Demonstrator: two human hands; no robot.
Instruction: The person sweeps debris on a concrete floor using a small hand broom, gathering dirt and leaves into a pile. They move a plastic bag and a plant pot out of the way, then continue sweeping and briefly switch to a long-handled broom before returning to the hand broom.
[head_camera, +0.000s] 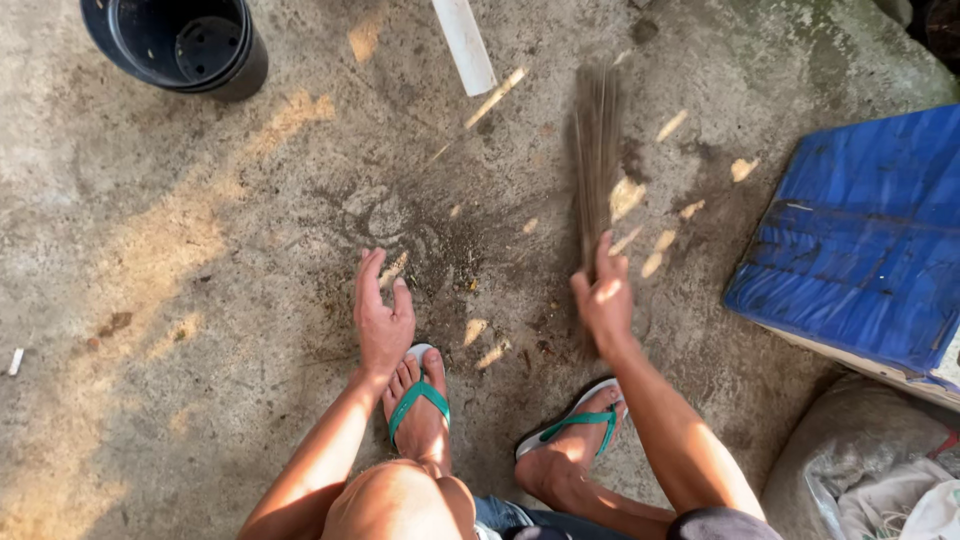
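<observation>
brown stick broom (596, 150), bristles on concrete

Bare concrete floor (200, 300) ahead, black pot (180, 45) far left (blue board (860, 240) right)

The broom (596, 150) is smeared by motion, so its bristles cannot be told apart. The black pot (180, 42), white pipe (464, 45) and grey sack (870, 470) are cut off by the edges.

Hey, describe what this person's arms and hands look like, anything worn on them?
Both arms are bare from what shows: no sleeves, gloves, watch or bracelets. The left hand and right hand carry no rings that can be made out. Patches of sunlight fall across the right hand. Lower down, the feet wear flip-flops with green straps.
</observation>
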